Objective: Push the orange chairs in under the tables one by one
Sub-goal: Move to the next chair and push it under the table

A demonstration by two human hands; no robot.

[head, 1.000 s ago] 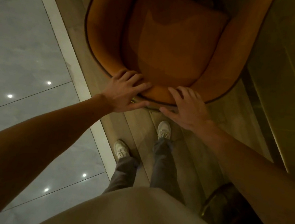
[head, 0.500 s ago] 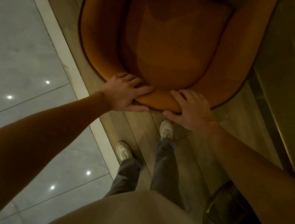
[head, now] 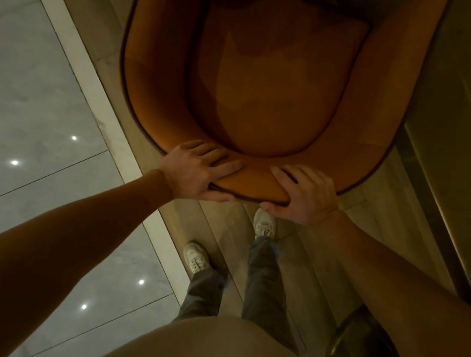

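Gripping: my left hand and right hand clasp the rear rim of the orange chair, fingers on top, thumbs beneath
Chair: straight ahead of my hands, its seat stretching away from me
Underfoot: wood floor, grey tiles to my left

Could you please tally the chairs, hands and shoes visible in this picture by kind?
orange chair: 1
hands: 2 (left hand and right hand, each with a grip on the chair's back edge)
white shoes: 2 (left shoe, right shoe)
Total: 5
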